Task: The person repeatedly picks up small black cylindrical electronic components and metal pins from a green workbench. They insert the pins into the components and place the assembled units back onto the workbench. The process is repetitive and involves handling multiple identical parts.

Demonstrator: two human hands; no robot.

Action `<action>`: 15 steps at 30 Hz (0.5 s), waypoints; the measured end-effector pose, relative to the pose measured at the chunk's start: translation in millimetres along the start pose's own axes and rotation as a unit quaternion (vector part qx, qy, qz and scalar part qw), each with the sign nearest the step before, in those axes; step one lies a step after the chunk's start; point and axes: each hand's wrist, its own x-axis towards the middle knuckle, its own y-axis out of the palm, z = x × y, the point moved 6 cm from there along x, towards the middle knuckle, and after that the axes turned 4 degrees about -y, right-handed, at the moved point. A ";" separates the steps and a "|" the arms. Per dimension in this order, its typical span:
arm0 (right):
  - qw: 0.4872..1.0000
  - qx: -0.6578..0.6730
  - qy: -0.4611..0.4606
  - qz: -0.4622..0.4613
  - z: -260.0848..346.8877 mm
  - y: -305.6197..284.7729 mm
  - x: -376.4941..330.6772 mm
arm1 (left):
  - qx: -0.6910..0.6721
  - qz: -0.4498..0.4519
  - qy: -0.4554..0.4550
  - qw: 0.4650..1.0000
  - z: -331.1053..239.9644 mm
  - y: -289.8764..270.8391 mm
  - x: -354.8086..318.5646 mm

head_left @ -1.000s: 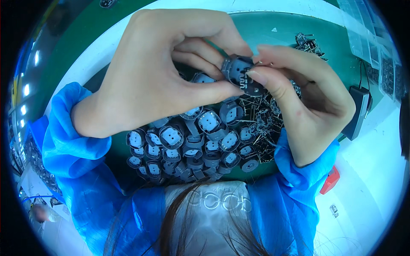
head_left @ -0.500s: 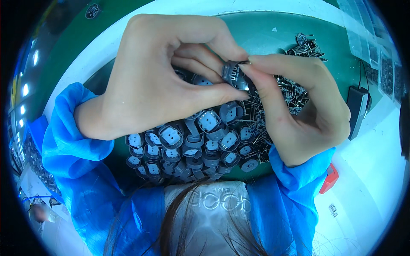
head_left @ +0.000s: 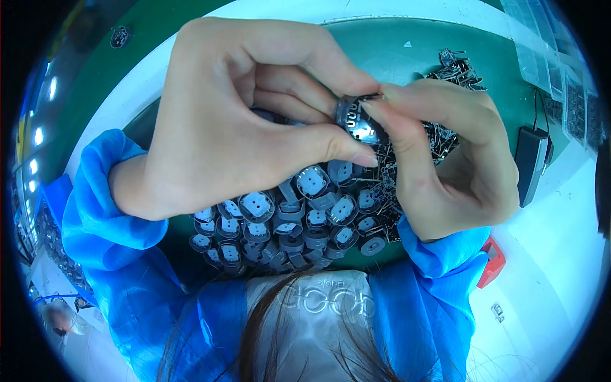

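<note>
My left hand (head_left: 219, 121) is closed around a small round dark-grey housing (head_left: 360, 124), gripped between thumb and fingers. Its shiny, slotted face is tilted toward my right. At the housing's upper right edge, my right hand (head_left: 455, 149) pinches thumb and forefinger together; a thin bit of metal seems to show there, too small to name. Under my hands lies a cluster of similar grey housings (head_left: 286, 223), many with pale inner faces turned up. Beside them, partly hidden by my right hand, is a heap of thin metal pieces (head_left: 388, 184).
Another tangle of metal pieces (head_left: 455, 69) lies farther back on the green mat (head_left: 382, 44). To the right are a black box with a cable (head_left: 531, 165), clear plastic bins (head_left: 547, 57) and a red object (head_left: 490, 262). A small round part (head_left: 119, 37) sits far left.
The housing has turned in my left hand, so more of its shiny face shows. Both hands have shifted slightly, keeping their pinch at its edge.
</note>
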 end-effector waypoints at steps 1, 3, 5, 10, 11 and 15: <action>1.000 -0.005 -0.016 -0.005 2.5 0.1 0.9 | 0.019 0.002 0.013 1.000 -3.4 -0.4 -1.3; 0.999 -0.026 -0.036 0.000 6.1 0.2 2.9 | -0.035 -0.002 -0.019 0.999 -5.3 2.4 -1.5; 0.995 -0.079 -0.060 0.017 4.8 1.0 0.5 | -0.078 0.000 -0.065 0.995 1.2 4.4 0.7; 0.989 -0.084 -0.118 0.037 3.7 8.3 0.4 | -0.100 0.041 -0.148 0.983 19.1 -2.5 10.4; 0.992 -0.082 -0.087 0.026 2.9 7.7 4.3 | -0.116 0.041 -0.140 0.982 21.7 -7.9 9.5; 0.963 0.120 0.225 0.088 -20.5 14.6 -2.3 | 0.014 -0.014 -0.112 0.993 0.1 -12.5 11.4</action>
